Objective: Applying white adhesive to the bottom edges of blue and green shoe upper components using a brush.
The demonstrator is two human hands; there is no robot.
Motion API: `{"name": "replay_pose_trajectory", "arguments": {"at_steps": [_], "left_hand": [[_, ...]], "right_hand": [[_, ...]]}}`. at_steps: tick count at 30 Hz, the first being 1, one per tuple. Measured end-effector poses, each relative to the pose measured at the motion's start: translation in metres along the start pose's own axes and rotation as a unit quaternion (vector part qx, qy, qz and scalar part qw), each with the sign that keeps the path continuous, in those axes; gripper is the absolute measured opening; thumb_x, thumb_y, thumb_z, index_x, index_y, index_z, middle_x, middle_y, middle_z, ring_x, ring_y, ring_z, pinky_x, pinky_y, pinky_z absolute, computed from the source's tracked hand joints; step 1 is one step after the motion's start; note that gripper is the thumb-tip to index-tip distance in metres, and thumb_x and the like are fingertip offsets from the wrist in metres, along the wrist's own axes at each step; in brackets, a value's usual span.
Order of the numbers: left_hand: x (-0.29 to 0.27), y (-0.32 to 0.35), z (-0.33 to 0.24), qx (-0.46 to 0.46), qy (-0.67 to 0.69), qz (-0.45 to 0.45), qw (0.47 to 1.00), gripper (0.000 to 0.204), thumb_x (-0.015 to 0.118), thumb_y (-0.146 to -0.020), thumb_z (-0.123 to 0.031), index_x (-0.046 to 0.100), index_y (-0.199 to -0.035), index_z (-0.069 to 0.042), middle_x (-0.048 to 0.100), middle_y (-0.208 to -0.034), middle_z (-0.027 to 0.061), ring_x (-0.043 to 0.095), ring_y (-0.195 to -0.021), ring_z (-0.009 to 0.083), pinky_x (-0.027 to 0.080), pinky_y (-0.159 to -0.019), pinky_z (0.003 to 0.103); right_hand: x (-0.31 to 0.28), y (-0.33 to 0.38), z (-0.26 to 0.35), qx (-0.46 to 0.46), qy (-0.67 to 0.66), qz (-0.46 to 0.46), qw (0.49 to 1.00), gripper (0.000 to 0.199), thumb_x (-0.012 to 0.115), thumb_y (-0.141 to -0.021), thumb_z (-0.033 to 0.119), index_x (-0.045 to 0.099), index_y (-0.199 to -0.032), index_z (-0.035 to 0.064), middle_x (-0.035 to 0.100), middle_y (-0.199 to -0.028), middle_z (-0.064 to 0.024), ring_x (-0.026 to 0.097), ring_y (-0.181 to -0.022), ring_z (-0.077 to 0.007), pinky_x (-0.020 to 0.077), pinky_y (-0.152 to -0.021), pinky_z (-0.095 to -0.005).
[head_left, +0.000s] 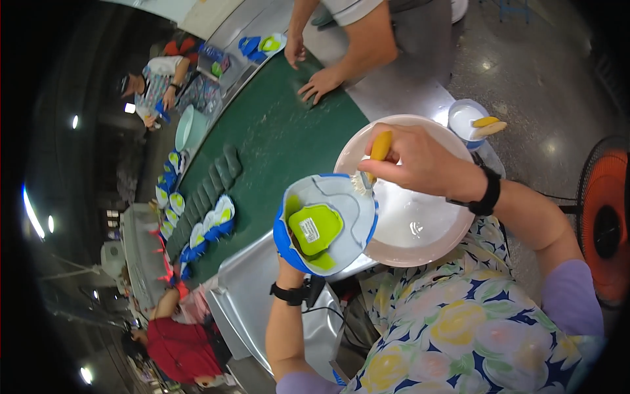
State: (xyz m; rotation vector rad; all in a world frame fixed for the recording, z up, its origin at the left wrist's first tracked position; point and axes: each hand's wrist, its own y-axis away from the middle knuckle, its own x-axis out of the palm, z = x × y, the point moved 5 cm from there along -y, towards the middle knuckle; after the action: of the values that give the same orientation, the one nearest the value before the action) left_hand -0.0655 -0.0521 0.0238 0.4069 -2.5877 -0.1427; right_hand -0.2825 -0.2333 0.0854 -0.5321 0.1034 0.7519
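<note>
My left hand [289, 268] grips a blue shoe upper [351, 230] from beneath, most of its fingers hidden by the piece. Its pale grey inside faces up, and a lime-green tongue with a small white label shows within. In my right hand [413, 157] is a yellow-handled brush [379, 148], pinched between thumb and fingers. The brush's pale bristles touch or hover just over the upper's top edge; I cannot tell which. Below and to the right of the upper stands a wide pale pink basin [430, 255] with white liquid in it.
A green conveyor belt [262, 118] carries grey pads [213, 180] and blue-green uppers [220, 217]. Across it, a co-worker's hands [321, 82] rest on the belt. A small tub [464, 121] with yellow-handled brushes stands right of the basin. An orange fan [600, 217] is at far right.
</note>
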Motion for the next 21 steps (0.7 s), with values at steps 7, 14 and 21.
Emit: {"name": "replay_pose_trajectory", "arguments": {"at_steps": [7, 14, 21], "left_hand": [[0.013, -0.024, 0.005, 0.277, -0.302, -0.173, 0.896, 0.046, 0.052, -0.097, -0.024, 0.046, -0.139, -0.004, 0.057, -0.129, 0.0147, 0.061, -0.112, 0.0276, 0.052, -0.096, 0.042], [0.036, -0.027, -0.011, 0.452, -0.485, -0.137, 0.736, 0.042, 0.061, -0.092, -0.012, 0.054, -0.131, -0.001, 0.061, -0.123, 0.0122, 0.061, -0.112, 0.0227, 0.050, -0.095, 0.036], [-0.004, -0.038, 0.020, -0.104, -0.093, -0.062, 0.988, 0.040, 0.054, -0.099, -0.026, 0.052, -0.135, -0.008, 0.061, -0.128, 0.0105, 0.060, -0.114, 0.0226, 0.049, -0.099, 0.038]], "right_hand": [[-0.002, 0.025, -0.027, 0.183, -0.061, -0.072, 0.979, 0.031, 0.070, -0.085, 0.023, 0.058, -0.079, -0.0053, 0.062, -0.062, -0.0128, 0.060, -0.054, -0.0177, 0.0453, -0.051, -0.0317], [0.014, 0.037, -0.024, 0.245, -0.156, -0.032, 0.956, 0.020, 0.069, -0.088, 0.016, 0.061, -0.086, -0.0023, 0.064, -0.069, -0.0066, 0.060, -0.057, -0.0094, 0.0460, -0.051, -0.0223], [-0.015, 0.023, -0.002, -0.040, -0.065, -0.078, 0.994, 0.017, 0.074, -0.085, 0.013, 0.061, -0.092, 0.0031, 0.066, -0.079, -0.0082, 0.065, -0.066, -0.0176, 0.0481, -0.059, -0.0283]]}}
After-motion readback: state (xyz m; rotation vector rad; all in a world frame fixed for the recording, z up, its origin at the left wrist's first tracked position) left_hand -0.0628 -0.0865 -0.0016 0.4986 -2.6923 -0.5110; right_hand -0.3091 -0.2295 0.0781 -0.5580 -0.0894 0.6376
